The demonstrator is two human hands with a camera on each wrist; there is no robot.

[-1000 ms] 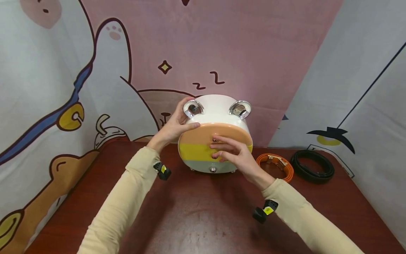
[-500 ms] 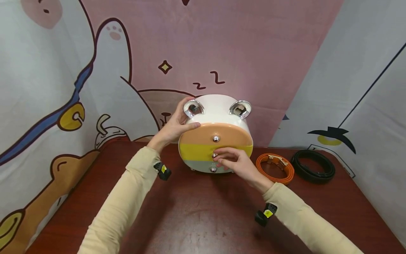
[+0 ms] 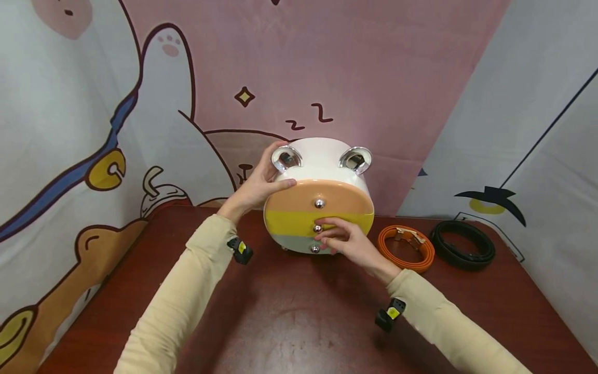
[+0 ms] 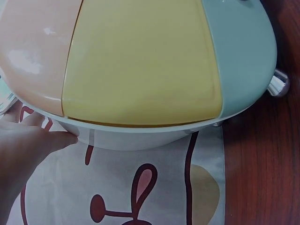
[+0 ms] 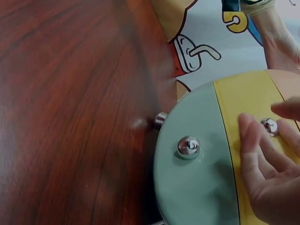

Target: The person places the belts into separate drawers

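A white oval drawer box stands on the table, with two chrome ear-like rings on top. Its front has orange, yellow and green drawers, each with a round chrome knob. My left hand holds the box's upper left side, thumb at the front rim and fingers behind the left ring. The fingers and thumb of my right hand curl about the knob of the yellow drawer. Below it, the green drawer's knob is untouched. In the left wrist view, a thin dark seam edges the yellow drawer.
Right of the box lie a coiled orange belt and a coiled black belt. A printed cloth hangs close behind the reddish-brown table.
My right hand has come down from beside the orange drawer's knob to the yellow drawer's knob, uncovering the upper one. My left hand keeps its place on the box.
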